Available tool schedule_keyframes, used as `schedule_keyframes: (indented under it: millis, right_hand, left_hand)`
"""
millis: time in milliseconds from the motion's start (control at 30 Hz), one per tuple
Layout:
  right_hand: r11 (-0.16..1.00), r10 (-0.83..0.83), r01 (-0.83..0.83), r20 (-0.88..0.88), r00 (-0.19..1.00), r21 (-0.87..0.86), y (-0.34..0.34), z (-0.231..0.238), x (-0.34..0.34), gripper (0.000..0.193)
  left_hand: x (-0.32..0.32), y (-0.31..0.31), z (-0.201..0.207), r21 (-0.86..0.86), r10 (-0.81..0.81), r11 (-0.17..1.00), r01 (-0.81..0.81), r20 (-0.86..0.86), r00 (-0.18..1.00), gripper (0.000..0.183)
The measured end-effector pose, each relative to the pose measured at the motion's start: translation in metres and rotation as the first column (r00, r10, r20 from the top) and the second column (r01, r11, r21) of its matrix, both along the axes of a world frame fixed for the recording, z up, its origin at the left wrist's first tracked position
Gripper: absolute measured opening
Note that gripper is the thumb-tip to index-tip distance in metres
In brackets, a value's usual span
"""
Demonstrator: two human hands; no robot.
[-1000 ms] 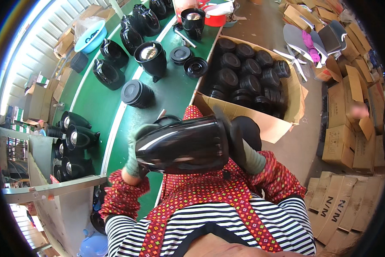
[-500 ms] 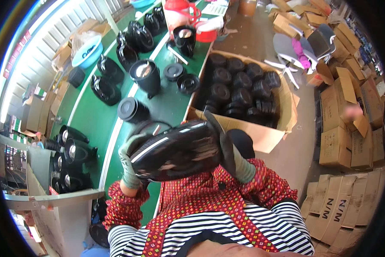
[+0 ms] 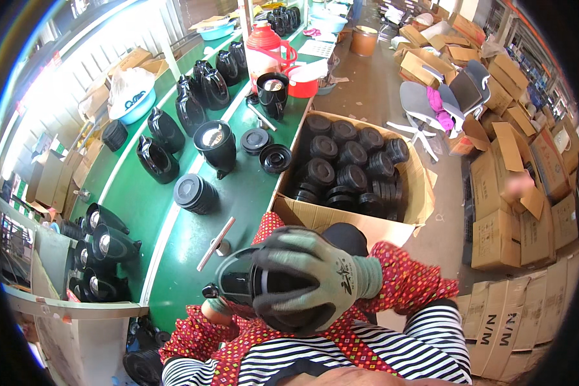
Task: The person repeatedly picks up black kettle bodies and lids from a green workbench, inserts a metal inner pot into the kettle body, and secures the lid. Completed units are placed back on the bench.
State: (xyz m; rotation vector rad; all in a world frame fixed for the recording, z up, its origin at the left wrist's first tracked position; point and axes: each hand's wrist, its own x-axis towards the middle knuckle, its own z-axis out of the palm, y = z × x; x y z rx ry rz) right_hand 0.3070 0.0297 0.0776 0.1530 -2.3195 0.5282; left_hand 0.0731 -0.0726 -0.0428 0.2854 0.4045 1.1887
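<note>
Close to my body I hold a glossy black jug [image 3: 237, 287], tilted, with its rounded end to the right. My right hand [image 3: 310, 280], in a grey-green work glove, is wrapped over that end with its fingers curved round it. My left hand [image 3: 220, 305] grips the jug's other side, mostly hidden behind it. Just beyond, on the green table, stands a T-shaped tool [image 3: 216, 244] with a pale bar. Farther off are a stack of black round lids [image 3: 195, 193] and an upright black jug [image 3: 215, 143] with a silvery inside.
An open carton [image 3: 423, 193] full of black round lids [image 3: 352, 154] stands right of the table [image 3: 238, 193]. Several glossy black jug shells [image 3: 155, 157] stand farther back, near a red jug [image 3: 265, 48]. More jugs lie at left. A grey chair [image 3: 424, 103] and cardboard boxes [image 3: 495, 238] fill the right.
The jug has been turned from lying crosswise between both hands to end-on, and lowered toward me. My right hand has moved from its side over its rounded end. The T-shaped tool now shows.
</note>
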Motion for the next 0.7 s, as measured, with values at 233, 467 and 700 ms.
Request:
schedule_keyframes:
  millis: [233, 467, 700]
  right_hand:
    - [0.634, -0.362, -0.012, -0.311, 0.879, -0.773, 0.008, -0.080, -0.010, 0.076]
    - [0.059, -0.444, -0.188, -0.194, 0.874, -0.980, -0.006, -0.178, -0.013, 0.055]
    - [0.746, -0.277, 0.209, -0.009, 0.961, -0.632, -0.007, -0.111, -0.023, 0.088]
  left_hand:
    - [-0.067, 0.042, -0.032, 0.693, 0.628, 0.721, -0.005, -0.651, 0.427, 0.065]
    - [-0.063, 0.035, 0.009, 0.423, 0.461, 0.887, -0.185, -0.801, 0.381, 0.041]
    - [-0.035, 0.049, 0.084, 0.177, 0.345, 0.932, 0.317, -0.705, -0.620, 0.042]
